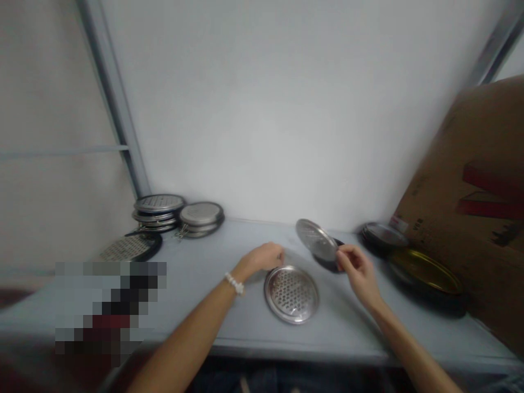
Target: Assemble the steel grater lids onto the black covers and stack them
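My right hand [358,270] pinches the lower right rim of a round metal grater plate [317,240], which is tilted above the table. Behind and below it shows a dark round piece [327,263], mostly covered. A second round grater plate [291,295], with rows of holes and a shiny rim, lies in front of me. At its far left edge is my left hand [264,256], fingers curled closed. Whether it grips that plate's rim or something small is hidden. A white bracelet [234,284] circles the left wrist.
Stacked round grater plates [159,210] and a shorter stack [202,218] stand at the back left, with another perforated disc [131,246] before them. Dark round pieces [385,236] and a yellowish round dish [428,271] sit by a large cardboard box [470,207] on the right.
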Tool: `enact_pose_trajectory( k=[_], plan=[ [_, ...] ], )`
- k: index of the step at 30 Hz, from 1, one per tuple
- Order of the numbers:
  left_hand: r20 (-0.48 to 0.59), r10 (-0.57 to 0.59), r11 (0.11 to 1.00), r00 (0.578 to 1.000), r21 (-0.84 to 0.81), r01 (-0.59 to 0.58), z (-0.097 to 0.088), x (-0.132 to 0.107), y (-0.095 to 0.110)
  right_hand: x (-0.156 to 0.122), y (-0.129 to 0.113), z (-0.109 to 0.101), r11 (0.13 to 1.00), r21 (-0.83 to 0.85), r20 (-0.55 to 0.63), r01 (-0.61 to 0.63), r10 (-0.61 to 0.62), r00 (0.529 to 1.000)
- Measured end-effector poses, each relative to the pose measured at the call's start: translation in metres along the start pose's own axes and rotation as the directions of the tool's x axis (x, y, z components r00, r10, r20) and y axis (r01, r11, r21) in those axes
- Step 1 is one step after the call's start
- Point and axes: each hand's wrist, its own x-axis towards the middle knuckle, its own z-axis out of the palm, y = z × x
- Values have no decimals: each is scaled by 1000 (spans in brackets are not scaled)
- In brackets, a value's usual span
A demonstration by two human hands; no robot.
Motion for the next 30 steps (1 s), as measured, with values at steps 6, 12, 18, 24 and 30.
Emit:
enact_pose_trajectory(
  k=[6,12,18,24,30],
  plan=[
    [-340,-108,869,934,-489,-77,-9,11,4,-11,-6,10,861,403,85,-309,302,950],
    [-327,-93,832,940,-544,-107,-9,14,5,-35,12,20,801,332,226,-499,446,866],
    [-224,-13,955,975,-293,-54,5,9,5,-67,8,21,928,-204,125,-311,340,932],
    [-193,-1,991,981,-135,-26,9,8,7,-86,9,34,698,-696,242,167,10,970],
    [-105,30,997,994,-70,-38,7,4,10,-91,10,39,563,-783,282,265,-59,958]
  ],
)
